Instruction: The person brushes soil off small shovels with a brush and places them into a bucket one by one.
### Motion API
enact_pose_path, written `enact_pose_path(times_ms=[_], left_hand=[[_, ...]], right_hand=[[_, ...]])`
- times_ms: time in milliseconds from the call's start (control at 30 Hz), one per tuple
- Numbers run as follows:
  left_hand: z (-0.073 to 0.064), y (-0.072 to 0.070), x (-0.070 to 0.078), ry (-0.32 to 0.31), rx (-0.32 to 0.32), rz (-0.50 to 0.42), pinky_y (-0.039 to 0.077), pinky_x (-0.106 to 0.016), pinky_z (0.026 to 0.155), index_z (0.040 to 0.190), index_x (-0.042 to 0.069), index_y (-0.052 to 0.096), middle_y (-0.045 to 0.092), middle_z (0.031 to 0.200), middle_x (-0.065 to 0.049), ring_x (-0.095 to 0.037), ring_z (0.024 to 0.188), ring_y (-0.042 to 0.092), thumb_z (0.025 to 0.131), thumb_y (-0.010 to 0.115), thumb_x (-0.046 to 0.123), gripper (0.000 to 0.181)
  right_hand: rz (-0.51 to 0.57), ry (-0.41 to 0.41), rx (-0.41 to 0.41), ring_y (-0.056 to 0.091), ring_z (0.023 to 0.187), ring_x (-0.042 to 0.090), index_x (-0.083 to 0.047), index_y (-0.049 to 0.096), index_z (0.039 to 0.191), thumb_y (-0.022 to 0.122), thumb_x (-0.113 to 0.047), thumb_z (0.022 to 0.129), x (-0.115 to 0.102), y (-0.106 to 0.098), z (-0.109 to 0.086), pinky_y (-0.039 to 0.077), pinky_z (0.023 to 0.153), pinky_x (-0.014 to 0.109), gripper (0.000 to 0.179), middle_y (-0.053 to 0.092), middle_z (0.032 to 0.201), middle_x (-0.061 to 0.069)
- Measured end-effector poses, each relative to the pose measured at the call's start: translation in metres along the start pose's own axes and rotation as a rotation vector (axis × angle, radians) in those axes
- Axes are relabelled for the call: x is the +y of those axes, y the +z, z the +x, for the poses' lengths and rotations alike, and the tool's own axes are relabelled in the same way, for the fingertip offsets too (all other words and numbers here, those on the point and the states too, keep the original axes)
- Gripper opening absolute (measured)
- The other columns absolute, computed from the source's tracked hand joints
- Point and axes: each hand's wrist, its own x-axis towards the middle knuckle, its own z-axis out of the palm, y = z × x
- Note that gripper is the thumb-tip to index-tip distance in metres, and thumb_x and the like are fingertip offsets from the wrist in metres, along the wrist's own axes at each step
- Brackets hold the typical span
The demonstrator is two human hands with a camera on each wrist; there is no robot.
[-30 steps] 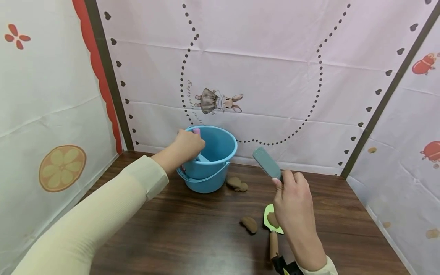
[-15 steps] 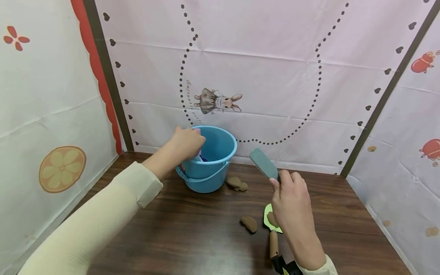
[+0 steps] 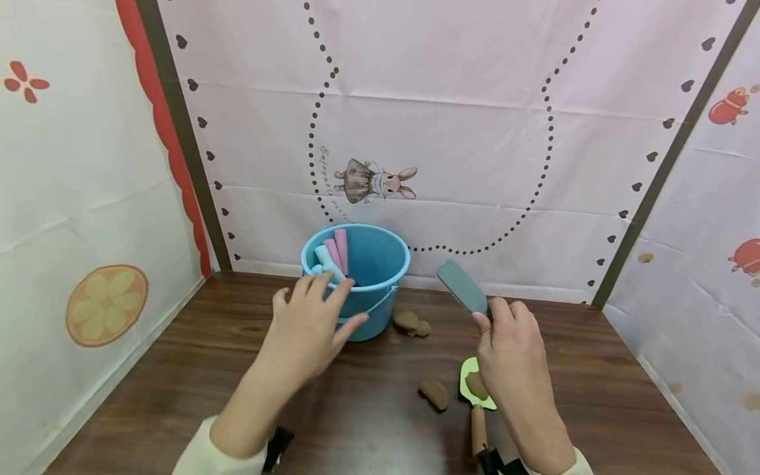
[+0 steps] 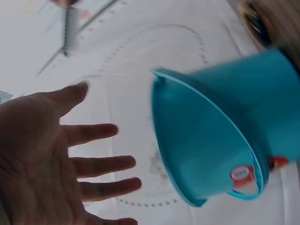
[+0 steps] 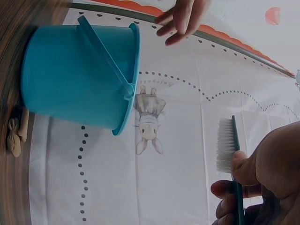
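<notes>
My right hand (image 3: 513, 353) grips a brush (image 3: 463, 285) by its handle, teal back upward in the head view; white bristles (image 5: 226, 145) show in the right wrist view. My left hand (image 3: 303, 336) is held with fingers spread and nothing in it, just in front of a blue bucket (image 3: 380, 254), fingertips overlapping its rim in the head view. In the bucket's left side stand pink handles (image 3: 340, 249) and light blue handles (image 3: 330, 260); their lower ends are hidden. The left wrist view shows the palm (image 4: 37, 154) facing the camera, beside the bucket.
A lime green shovel (image 3: 469, 376) with a wooden handle lies by my right wrist, a brown lump (image 3: 477, 384) on its blade. Another brown lump (image 3: 435, 394) lies left of it. More brown lumps (image 3: 410, 323) lie beside the bucket. Printed cloth walls (image 3: 475, 165) enclose the table.
My left hand has come out of the bucket, back toward me, and its fingers have spread. The handles inside now show. The right hand holds the brush almost in place.
</notes>
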Motion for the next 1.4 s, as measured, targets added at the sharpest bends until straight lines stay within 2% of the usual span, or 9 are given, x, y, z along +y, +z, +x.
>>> enact_pose_path(times_ms=[100, 233, 533, 800, 1100, 1233, 1400], left_hand=[[-0.013, -0.002, 0.010, 0.026, -0.023, 0.007, 0.040, -0.077, 0.092, 0.144, 0.022, 0.055, 0.051, 0.147, -0.017, -0.043, 0.133, 0.047, 0.093, 0.061, 0.063, 0.066], [-0.019, -0.002, 0.019, 0.065, -0.031, 0.006, 0.036, -0.079, 0.094, 0.144, 0.024, 0.054, 0.049, 0.149, -0.016, -0.043, 0.136, 0.045, 0.093, 0.063, 0.062, 0.065], [-0.018, 0.009, 0.021, 0.084, -0.030, 0.043, 0.042, -0.073, 0.091, 0.144, 0.024, 0.054, 0.050, 0.149, -0.017, -0.042, 0.134, 0.046, 0.093, 0.061, 0.063, 0.065], [-0.014, 0.009, 0.018, 0.073, -0.052, 0.039, 0.043, -0.073, 0.090, 0.144, 0.022, 0.055, 0.052, 0.146, -0.019, -0.043, 0.133, 0.047, 0.091, 0.063, 0.064, 0.068], [-0.015, 0.013, 0.020, 0.091, -0.067, 0.046, 0.045, -0.070, 0.089, 0.143, 0.023, 0.055, 0.052, 0.146, -0.017, -0.042, 0.132, 0.047, 0.092, 0.062, 0.065, 0.066], [-0.016, 0.016, 0.025, 0.091, -0.091, 0.065, 0.049, -0.064, 0.086, 0.141, 0.021, 0.057, 0.058, 0.139, -0.015, -0.040, 0.125, 0.053, 0.093, 0.058, 0.066, 0.065], [-0.018, 0.024, 0.041, 0.119, -0.137, 0.046, 0.054, -0.050, 0.073, 0.130, 0.017, 0.063, 0.065, 0.119, -0.011, -0.032, 0.104, 0.062, 0.093, 0.058, 0.067, 0.063]], right_hand=[[-0.004, -0.002, -0.003, 0.049, 0.078, 0.031, 0.002, 0.062, 0.110, 0.063, -0.022, 0.101, 0.000, 0.000, -0.001, 0.047, 0.066, 0.046, 0.026, 0.049, 0.085, 0.013], [-0.006, -0.016, -0.002, 0.049, 0.078, 0.031, 0.002, 0.062, 0.110, 0.063, -0.022, 0.101, -0.001, 0.000, 0.000, 0.047, 0.066, 0.045, 0.026, 0.049, 0.085, 0.013], [-0.012, -0.039, 0.009, 0.048, 0.076, 0.031, 0.001, 0.061, 0.107, 0.064, -0.021, 0.100, -0.004, 0.001, 0.002, 0.046, 0.063, 0.044, 0.024, 0.048, 0.084, 0.012], [-0.017, -0.027, 0.012, 0.049, 0.077, 0.032, 0.002, 0.062, 0.108, 0.064, -0.021, 0.100, -0.003, 0.000, 0.003, 0.047, 0.064, 0.046, 0.025, 0.049, 0.085, 0.014], [-0.025, -0.019, 0.010, 0.049, 0.076, 0.031, 0.002, 0.061, 0.109, 0.063, -0.023, 0.101, -0.002, 0.002, 0.003, 0.047, 0.064, 0.046, 0.026, 0.049, 0.085, 0.014], [-0.026, -0.009, 0.005, 0.049, 0.077, 0.031, 0.002, 0.062, 0.110, 0.063, -0.023, 0.101, -0.001, 0.002, 0.003, 0.047, 0.064, 0.045, 0.027, 0.049, 0.085, 0.014], [-0.020, -0.005, 0.008, 0.048, 0.076, 0.031, 0.002, 0.061, 0.111, 0.062, -0.023, 0.101, -0.001, 0.003, 0.005, 0.046, 0.064, 0.044, 0.027, 0.047, 0.084, 0.013]])
